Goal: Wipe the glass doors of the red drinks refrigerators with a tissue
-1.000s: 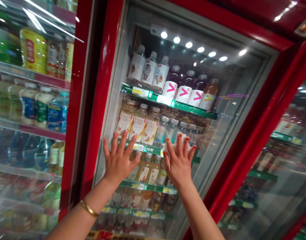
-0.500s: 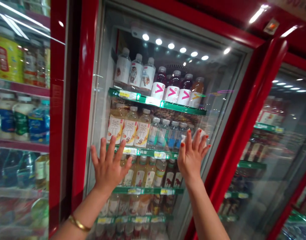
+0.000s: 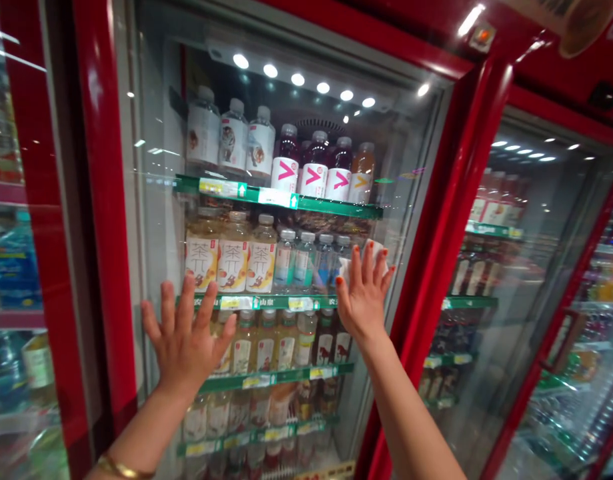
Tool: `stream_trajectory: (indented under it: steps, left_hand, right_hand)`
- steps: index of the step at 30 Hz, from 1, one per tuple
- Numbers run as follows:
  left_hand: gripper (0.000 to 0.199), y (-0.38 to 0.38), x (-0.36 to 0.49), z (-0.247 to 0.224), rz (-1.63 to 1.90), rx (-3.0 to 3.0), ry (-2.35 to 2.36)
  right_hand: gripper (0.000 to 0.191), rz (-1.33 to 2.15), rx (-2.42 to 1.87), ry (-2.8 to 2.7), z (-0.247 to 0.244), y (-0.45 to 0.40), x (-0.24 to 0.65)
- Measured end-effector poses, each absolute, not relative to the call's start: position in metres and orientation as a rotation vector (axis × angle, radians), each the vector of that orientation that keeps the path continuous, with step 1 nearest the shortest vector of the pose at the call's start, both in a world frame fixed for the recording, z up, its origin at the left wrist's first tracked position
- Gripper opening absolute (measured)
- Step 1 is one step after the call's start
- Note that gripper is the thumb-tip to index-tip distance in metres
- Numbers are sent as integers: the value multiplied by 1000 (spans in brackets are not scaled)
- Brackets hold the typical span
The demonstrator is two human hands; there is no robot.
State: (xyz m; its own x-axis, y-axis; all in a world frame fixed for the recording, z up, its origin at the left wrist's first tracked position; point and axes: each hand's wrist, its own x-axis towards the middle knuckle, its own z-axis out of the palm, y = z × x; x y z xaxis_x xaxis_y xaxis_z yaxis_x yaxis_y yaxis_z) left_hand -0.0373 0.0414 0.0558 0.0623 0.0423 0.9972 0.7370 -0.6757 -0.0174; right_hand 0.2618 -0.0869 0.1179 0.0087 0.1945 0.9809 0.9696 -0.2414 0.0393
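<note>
A glass fridge door (image 3: 411, 153) in a red frame stands in front of me. My left hand (image 3: 183, 340) is spread flat at the lower left of the glass, fingers apart, with nothing in it. Farther right, my right hand (image 3: 363, 293) presses a crumpled white tissue (image 3: 343, 267) against the glass. Its fingers are stretched out over the tissue, which peeks out around the fingertips and is otherwise hidden. Behind the door, bottled drinks (image 3: 233, 257) stand in rows on shelves with green edges (image 3: 336, 208).
A red door post (image 3: 451, 220) runs slanting along the right side of the glass. Beyond it is another drinks fridge (image 3: 486, 267). On the left, a red frame (image 3: 99, 200) separates this door from a further fridge with bottles (image 3: 13, 260). Lamps shine at the top inside.
The view has swung to the right, so the fridge appears farther left. My right hand, with the tissue, has slid slightly up on the glass. My left hand stays spread at the left.
</note>
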Motion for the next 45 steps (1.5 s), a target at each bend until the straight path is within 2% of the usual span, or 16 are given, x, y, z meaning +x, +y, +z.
stream_trajectory:
  steps: [2, 5, 8, 11, 15, 18, 21, 25, 27, 29, 33, 36, 39, 42, 45]
  left_hand:
    - [92, 42, -37, 55, -1668, -1804, -777]
    - [90, 43, -37, 56, -1684, -1804, -792]
    - [91, 43, -36, 56, -1691, -1818, -809]
    - [90, 43, -34, 56, -1713, -1809, -813]
    - [86, 43, -33, 56, -1727, -1783, -815]
    - [85, 43, -34, 56, -1732, -1784, -806]
    - [90, 42, -36, 55, -1699, -1804, -823]
    - [96, 41, -37, 54, -1653, -1790, -852]
    - [95, 42, -36, 55, -1637, -1780, -855]
    - [93, 44, -37, 55, -1620, -1773, -835]
    - [88, 46, -40, 55, -1629, -1768, -790]
    - [83, 40, -40, 56, -1645, -1805, -797]
    - [81, 27, -30, 62, -1688, -1825, -797]
    - [87, 15, -9, 71, -1618, -1899, -730]
    - [91, 11, 11, 78, -1525, -1952, -676]
  right_hand:
    - [80, -1339, -1541, -1336, 117, -83, 249]
    - [82, -1460, -1478, -1650, 84, -88, 241]
    - [78, -1451, -1537, -1467, 59, -100, 269]
    - [78, -1333, -1615, -1098, 77, -100, 295]
    - [91, -1333, -1546, -1253, 99, -85, 263]
    - [91, -1449, -1414, -1549, 66, -86, 237]
    - [84, -1469, -1462, -1484, 34, -100, 259]
    - [84, -1271, -1605, -1067, 65, -101, 298]
    - [89, -1220, -1607, -1061, 90, -91, 288]
    - [96, -1209, -1591, -1201, 95, -79, 260]
    - [99, -1287, -1466, -1602, 41, -81, 227]
    - [92, -1317, -1521, -1503, 16, -98, 253]
    - [91, -1220, -1657, -1184, 46, -102, 280]
    - [90, -1208, -1660, -1130, 81, -90, 267]
    - [85, -1312, -1581, -1410, 64, -85, 241]
